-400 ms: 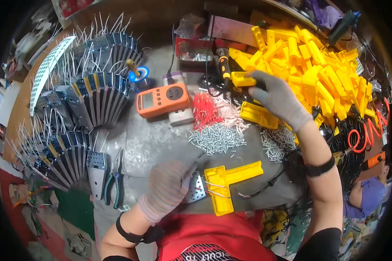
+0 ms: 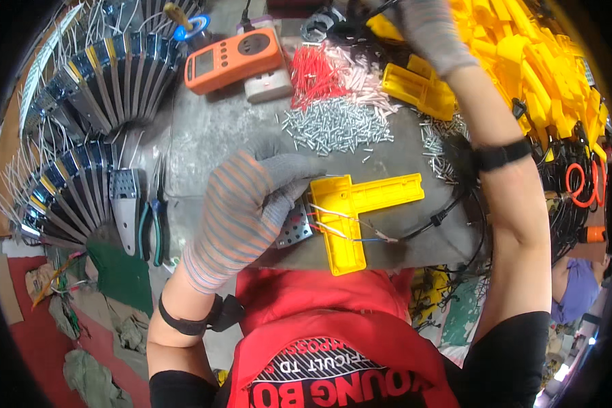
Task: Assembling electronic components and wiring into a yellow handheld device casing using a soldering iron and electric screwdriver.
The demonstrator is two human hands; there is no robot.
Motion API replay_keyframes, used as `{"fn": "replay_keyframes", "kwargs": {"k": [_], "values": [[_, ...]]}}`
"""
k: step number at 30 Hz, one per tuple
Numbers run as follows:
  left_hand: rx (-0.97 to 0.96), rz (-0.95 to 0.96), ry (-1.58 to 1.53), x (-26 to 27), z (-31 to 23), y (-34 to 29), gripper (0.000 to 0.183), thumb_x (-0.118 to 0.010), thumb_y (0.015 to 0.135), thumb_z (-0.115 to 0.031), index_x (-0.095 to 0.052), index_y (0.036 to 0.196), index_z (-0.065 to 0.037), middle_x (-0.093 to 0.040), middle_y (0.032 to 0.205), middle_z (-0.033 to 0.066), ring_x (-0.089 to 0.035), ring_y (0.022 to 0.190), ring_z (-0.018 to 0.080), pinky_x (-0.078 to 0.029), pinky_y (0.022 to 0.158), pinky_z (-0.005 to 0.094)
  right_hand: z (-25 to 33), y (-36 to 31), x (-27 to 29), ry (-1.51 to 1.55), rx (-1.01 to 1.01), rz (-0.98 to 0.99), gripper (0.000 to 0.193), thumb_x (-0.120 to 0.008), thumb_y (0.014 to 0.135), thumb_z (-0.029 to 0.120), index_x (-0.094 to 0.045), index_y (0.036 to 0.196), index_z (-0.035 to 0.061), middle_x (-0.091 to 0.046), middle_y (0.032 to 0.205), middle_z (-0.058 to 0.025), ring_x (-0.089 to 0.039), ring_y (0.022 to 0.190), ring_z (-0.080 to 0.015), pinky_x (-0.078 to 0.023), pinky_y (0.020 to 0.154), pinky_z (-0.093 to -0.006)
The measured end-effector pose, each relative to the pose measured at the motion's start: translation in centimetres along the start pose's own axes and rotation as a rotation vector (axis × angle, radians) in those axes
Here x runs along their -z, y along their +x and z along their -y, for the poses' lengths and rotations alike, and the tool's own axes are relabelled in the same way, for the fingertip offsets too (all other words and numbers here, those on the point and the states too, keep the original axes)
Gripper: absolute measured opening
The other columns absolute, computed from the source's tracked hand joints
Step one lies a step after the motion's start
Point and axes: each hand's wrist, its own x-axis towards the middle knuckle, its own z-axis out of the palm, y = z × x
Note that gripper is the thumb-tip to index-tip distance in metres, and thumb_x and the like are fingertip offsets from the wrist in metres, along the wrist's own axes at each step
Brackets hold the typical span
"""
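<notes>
My left hand (image 2: pixel 241 207), in a grey striped glove, is closed at the left of the yellow T-shaped plastic housing (image 2: pixel 347 221). Its fingertips pinch near the housing's upper corner; what they hold, if anything, is too small to name. Partly under this hand is a perforated metal plate (image 2: pixel 294 230). White and red wires cross from it over the open housing to a black cable (image 2: pixel 436 220). At the top edge my gloved right hand (image 2: pixel 434 34) curls, somewhat blurred, around a slim dark thing that runs out of view. Beside its fingers lies a yellow piece (image 2: pixel 383 28).
Silver screws (image 2: pixel 336 126), red sleeves (image 2: pixel 315 73) and pale pink sleeves (image 2: pixel 360 75) lie heaped beyond the housing. An orange meter (image 2: pixel 234 60) stands at the back left. Fanned metal plates and pliers (image 2: pixel 154 221) lie left. A yellow housing pile (image 2: pixel 523 68) fills the right.
The view has tilted, so the table sits higher in the picture. My right hand has gone from the yellow piece to the slim dark thing. My left fingers have drawn together beside the housing.
</notes>
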Motion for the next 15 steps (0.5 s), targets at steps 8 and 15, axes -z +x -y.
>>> {"fn": "replay_keyframes", "kwargs": {"k": [8, 15], "values": [[-0.084, -0.013, 0.041, -0.5, -1.1, 0.7, 0.028, -0.062, 0.072, -0.001, -0.069, 0.097, -0.01, -0.059, 0.083, 0.0112, -0.058, 0.074, 0.0347, -0.047, 0.066, 0.0414, -0.5, -3.7, 2.9, -1.142, 1.007, 0.055, 0.03, -0.075, 0.079, 0.01, -0.066, 0.107, 0.0145, -0.069, 0.09, -0.0093, -0.067, 0.077, -0.0223, -0.053, 0.07, -0.0285], [-0.064, -0.036, 0.167, -0.2, -0.3, -1.0, 0.033, -0.063, 0.075, 0.001, -0.069, 0.104, -0.013, -0.063, 0.088, 0.0112, -0.062, 0.079, 0.0328, -0.049, 0.068, 0.0391, -1.9, -5.7, 1.1, -1.607, 0.753, -0.011, 0.029, -0.067, 0.085, 0.021, -0.06, 0.113, 0.0184, -0.065, 0.087, -0.0125, -0.065, 0.082, -0.0338, -0.052, 0.069, -0.0401]]}}
